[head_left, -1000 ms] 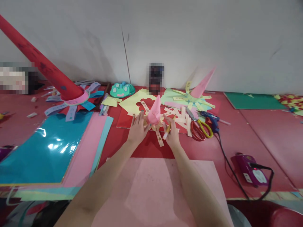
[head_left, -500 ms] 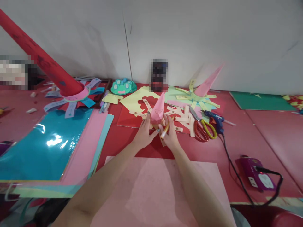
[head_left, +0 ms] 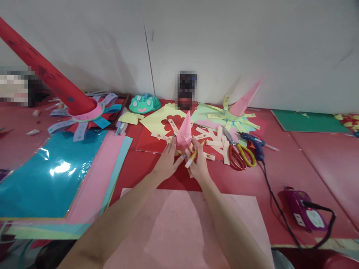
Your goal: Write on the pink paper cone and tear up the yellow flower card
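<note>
A pink paper cone stands point up between my hands, with pale strips showing around its base. My left hand grips the cone's lower left side, fingertips against the paper. From the right, my right hand touches the base and holds a yellow pen slantwise, its whitish end toward me. Under and around the cone lie cream paper strips printed with small marks, on red paper. My fingers hide part of the base.
Scissors and a blue glue gun lie to the right, its cord running to a purple power socket. A second pink cone with yellow strips stands behind. Left are a long red cone and stacked coloured sheets. Pink paper lies in front.
The view has shifted slightly. My hands stay around the pink paper cone, and the pen in my right hand lies a little flatter.
</note>
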`<state>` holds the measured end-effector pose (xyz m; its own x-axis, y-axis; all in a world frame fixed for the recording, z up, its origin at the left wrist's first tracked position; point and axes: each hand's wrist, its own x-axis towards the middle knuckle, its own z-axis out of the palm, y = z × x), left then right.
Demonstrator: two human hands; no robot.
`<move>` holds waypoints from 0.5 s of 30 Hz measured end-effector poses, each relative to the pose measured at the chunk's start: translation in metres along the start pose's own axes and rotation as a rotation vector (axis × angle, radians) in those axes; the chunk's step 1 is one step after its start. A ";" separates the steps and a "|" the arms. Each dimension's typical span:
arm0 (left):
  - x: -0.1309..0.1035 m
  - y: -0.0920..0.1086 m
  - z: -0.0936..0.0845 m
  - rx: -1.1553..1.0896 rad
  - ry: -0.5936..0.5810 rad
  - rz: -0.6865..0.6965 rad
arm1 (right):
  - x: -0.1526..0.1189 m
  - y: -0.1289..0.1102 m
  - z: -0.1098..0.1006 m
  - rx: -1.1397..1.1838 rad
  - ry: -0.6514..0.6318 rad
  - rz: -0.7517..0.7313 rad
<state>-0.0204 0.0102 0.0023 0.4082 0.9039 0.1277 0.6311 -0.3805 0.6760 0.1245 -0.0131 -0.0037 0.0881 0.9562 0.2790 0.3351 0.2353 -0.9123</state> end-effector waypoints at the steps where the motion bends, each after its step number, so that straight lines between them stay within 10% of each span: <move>1: 0.000 0.000 -0.001 0.001 0.012 -0.013 | 0.001 -0.001 0.001 0.013 0.020 0.026; 7: 0.002 -0.001 -0.006 0.004 0.052 -0.171 | 0.006 -0.005 -0.003 0.018 0.140 0.103; 15: 0.003 -0.005 0.001 0.142 0.050 -0.029 | 0.009 0.000 -0.007 0.032 0.060 0.126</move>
<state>-0.0216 0.0145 -0.0012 0.3571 0.9223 0.1479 0.7305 -0.3744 0.5711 0.1316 -0.0060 0.0008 0.1834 0.9668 0.1781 0.2876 0.1205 -0.9501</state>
